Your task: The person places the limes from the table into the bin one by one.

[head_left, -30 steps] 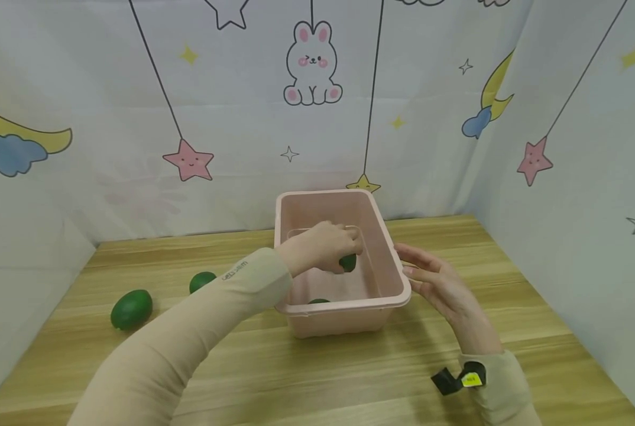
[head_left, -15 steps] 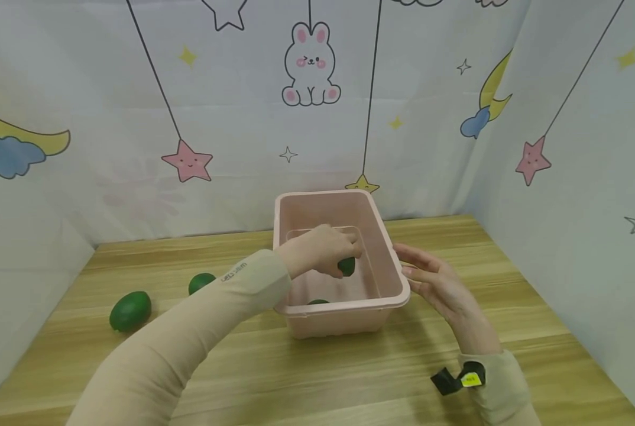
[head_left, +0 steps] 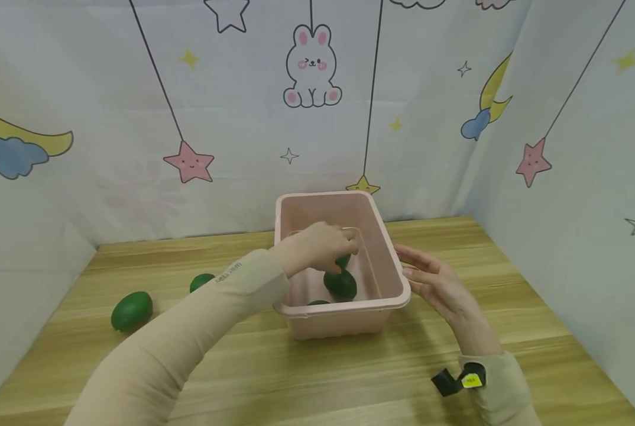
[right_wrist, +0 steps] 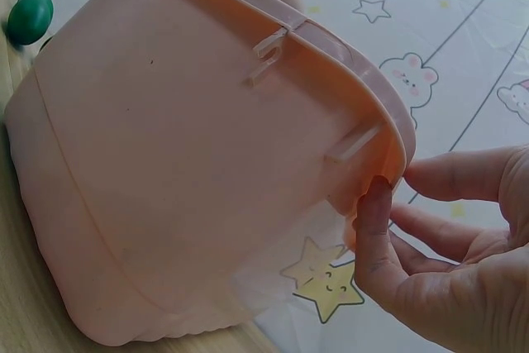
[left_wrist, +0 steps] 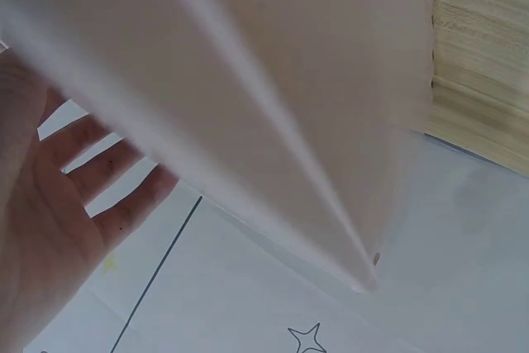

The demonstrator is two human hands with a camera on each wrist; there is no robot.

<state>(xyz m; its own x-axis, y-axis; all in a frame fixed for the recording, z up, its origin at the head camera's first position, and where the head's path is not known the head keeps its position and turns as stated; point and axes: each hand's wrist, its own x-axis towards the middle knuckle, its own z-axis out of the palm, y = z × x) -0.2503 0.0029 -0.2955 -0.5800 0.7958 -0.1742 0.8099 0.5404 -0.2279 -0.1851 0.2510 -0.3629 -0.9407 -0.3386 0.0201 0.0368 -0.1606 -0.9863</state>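
My left hand reaches over the left rim of a pink plastic bin, thumb pointing down and fingers bent inside. A dark green oval fruit lies on the bin floor below the thumb, and another green fruit shows between thumb and fingers. Part of a third fruit peeks above the near rim. In the left wrist view the blurred rim hides the fingertips of the left hand. My right hand touches the bin's right rim from outside with thumb and fingertips.
Two more green fruits lie on the wooden table, one at the left and one partly behind the left sleeve. A printed white curtain stands behind the table and along its right side.
The fruit under my left hand has come down onto the bin floor nearer the front rim. The left hand has shifted slightly left; another fruit now shows behind its thumb. The right hand stays put.
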